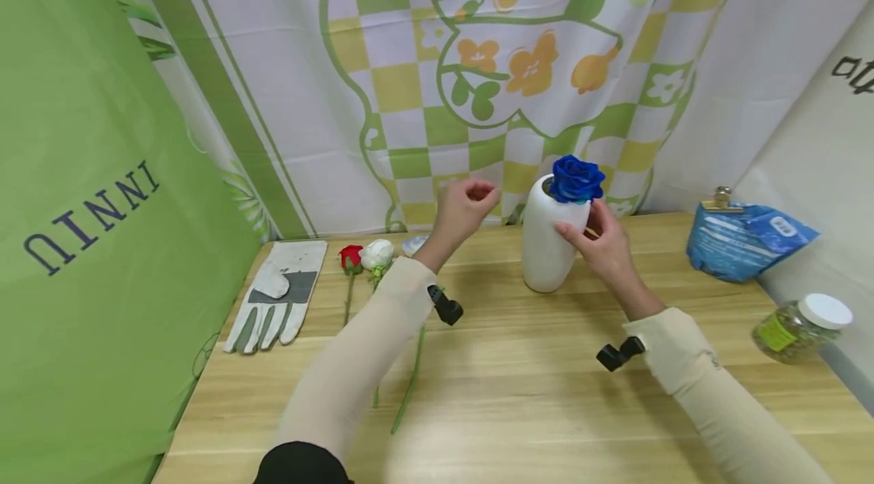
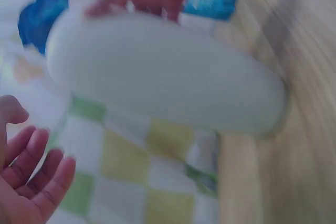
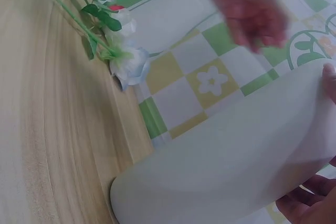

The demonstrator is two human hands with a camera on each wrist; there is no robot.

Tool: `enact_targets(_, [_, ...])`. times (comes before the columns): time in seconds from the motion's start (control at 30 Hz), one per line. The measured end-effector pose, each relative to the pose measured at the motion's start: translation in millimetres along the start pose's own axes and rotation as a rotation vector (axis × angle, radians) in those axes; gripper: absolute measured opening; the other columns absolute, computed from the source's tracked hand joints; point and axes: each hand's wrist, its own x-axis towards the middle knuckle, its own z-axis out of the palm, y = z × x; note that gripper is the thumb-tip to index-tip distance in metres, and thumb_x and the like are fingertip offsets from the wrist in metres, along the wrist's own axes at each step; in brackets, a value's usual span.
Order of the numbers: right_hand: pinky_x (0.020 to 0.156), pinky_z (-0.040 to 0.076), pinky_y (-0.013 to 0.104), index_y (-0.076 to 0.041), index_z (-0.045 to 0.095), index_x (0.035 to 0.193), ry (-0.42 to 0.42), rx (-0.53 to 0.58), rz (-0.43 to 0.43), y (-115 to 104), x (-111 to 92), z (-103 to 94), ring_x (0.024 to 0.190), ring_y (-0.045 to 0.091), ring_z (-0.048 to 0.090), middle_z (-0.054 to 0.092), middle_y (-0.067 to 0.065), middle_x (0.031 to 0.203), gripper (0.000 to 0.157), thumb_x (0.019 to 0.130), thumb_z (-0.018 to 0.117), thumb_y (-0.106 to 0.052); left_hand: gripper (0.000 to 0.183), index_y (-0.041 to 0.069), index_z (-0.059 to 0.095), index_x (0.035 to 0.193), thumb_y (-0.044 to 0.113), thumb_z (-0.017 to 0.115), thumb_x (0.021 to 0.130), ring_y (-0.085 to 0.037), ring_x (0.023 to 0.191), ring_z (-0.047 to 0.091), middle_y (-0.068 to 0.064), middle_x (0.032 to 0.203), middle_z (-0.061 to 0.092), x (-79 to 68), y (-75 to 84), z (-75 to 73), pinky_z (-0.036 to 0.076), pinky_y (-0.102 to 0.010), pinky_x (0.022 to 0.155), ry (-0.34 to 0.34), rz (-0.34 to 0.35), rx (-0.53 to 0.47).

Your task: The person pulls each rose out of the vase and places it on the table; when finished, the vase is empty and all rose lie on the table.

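Note:
A white vase (image 1: 548,241) stands upright near the table's back edge, a blue rose (image 1: 576,179) showing above its mouth. My right hand (image 1: 604,241) holds the vase high on its right side, thumb on the front and fingers round the back. Left of the vase, my left hand (image 1: 466,209) hangs in the air, its fingers loosely bent around nothing. In the left wrist view the fingers of this left hand (image 2: 34,177) spread apart from the vase. A red rose (image 1: 351,256), a white rose (image 1: 377,253) and a pale blue-white rose (image 3: 130,65) lie on the table.
A white and grey glove (image 1: 283,290) lies at the table's left. On the right are a blue bag (image 1: 734,241) closed with a clip and a white-lidded jar (image 1: 795,332). A patterned curtain (image 1: 410,112) hangs behind the table (image 1: 519,400).

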Motion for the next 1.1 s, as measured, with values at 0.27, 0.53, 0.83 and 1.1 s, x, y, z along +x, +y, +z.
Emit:
enact_targets(0.27, [0.103, 0.052, 0.025, -0.012, 0.042, 0.148, 0.003, 0.015, -0.007, 0, -1, 0.4, 0.114, -0.003, 0.053, 0.057, 0.005, 0.133, 0.062, 0.094, 0.070, -0.028, 0.050, 0.011, 0.065, 0.131, 0.034, 0.076, 0.088, -0.017, 0.122, 0.063, -0.005, 0.131, 0.068, 19.6, 59.4, 23.5, 0.054, -0.026, 0.099, -0.236, 0.073, 0.250])
enact_targets(0.53, [0.087, 0.049, 0.004, -0.008, 0.047, 0.142, 0.021, 0.060, -0.052, 2, 0, 2.5, 0.107, -0.005, 0.056, 0.058, -0.016, 0.113, 0.057, 0.093, 0.072, -0.021, 0.058, 0.019, 0.068, 0.130, 0.042, 0.083, 0.079, -0.011, 0.087, 0.061, -0.001, 0.117, 0.074, 26.0, 71.0, 41.6, 0.048, -0.019, 0.069, -0.310, 0.113, 0.370])
enact_targets(0.83, [0.087, 0.048, 0.003, -0.010, 0.044, 0.147, 0.025, 0.059, -0.051, 3, 0, 2.2, 0.107, -0.006, 0.055, 0.057, -0.018, 0.114, 0.062, 0.093, 0.072, -0.022, 0.042, 0.018, 0.073, 0.111, 0.046, 0.080, 0.081, -0.008, 0.087, 0.064, 0.003, 0.104, 0.075, 21.9, 68.1, 56.6, 0.046, -0.017, 0.064, -0.191, 0.144, 0.354])
enact_targets(1.1, [0.086, 0.049, 0.004, -0.015, 0.040, 0.152, 0.019, 0.072, -0.043, 1, -1, 3.8, 0.109, -0.003, 0.055, 0.058, -0.003, 0.124, 0.067, 0.094, 0.071, -0.024, 0.039, 0.013, 0.073, 0.111, 0.040, 0.080, 0.083, -0.012, 0.099, 0.068, -0.001, 0.111, 0.075, 22.4, 68.7, 61.5, 0.052, -0.015, 0.075, -0.104, 0.167, 0.276])
